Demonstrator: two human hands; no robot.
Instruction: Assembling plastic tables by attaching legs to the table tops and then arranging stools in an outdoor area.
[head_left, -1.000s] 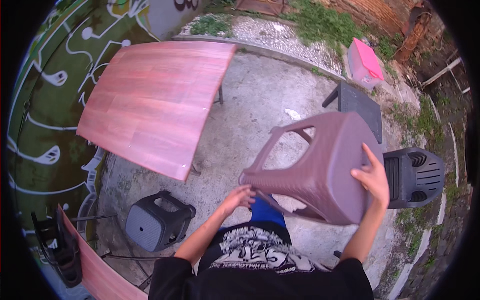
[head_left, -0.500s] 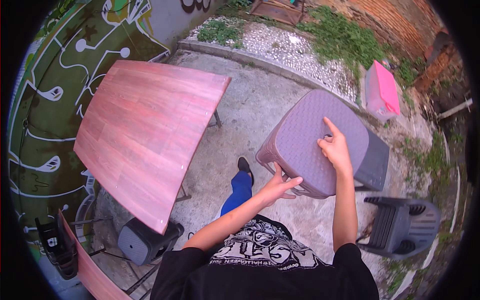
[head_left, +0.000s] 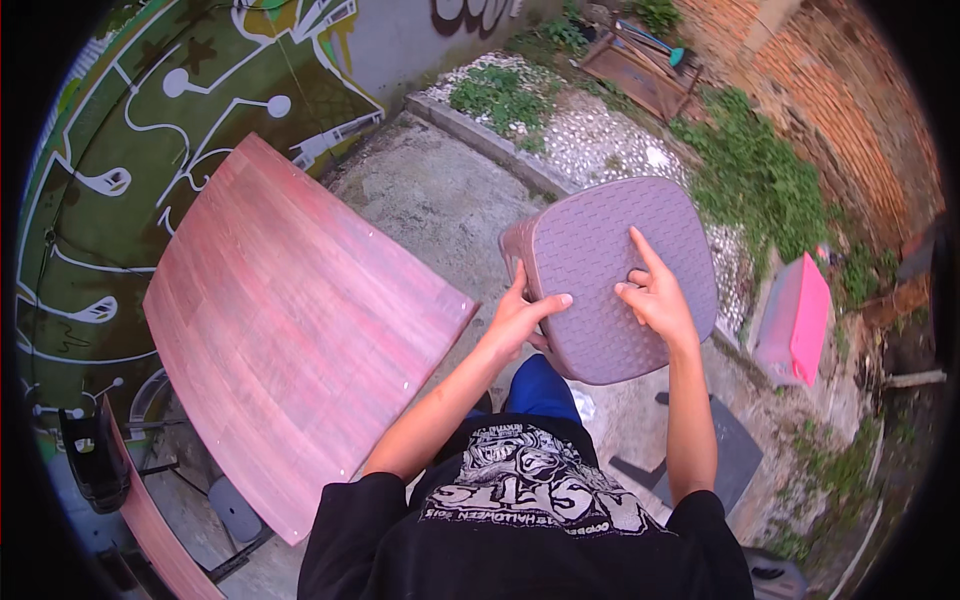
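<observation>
A brown plastic stool (head_left: 612, 260) with a woven-pattern seat is upright in front of me, seat facing up. My left hand (head_left: 522, 318) grips its near left edge, thumb lying on the seat. My right hand (head_left: 655, 295) rests on top of the seat, index finger stretched out, other fingers curled. The stool's legs are hidden beneath the seat. A reddish wooden table (head_left: 290, 320) stands just left of the stool.
A painted green wall (head_left: 130, 170) runs along the left. A dark stool (head_left: 232, 510) sits under the table. A pink box (head_left: 795, 320) lies at the right by a brick wall (head_left: 830, 110). A dark chair (head_left: 725, 455) stands near my right side. Gravel and weeds lie behind.
The stool has been turned from tilted on its side to seat-up and has come closer to the table. My view has swung left, and the dark chairs have slipped toward the lower right.
</observation>
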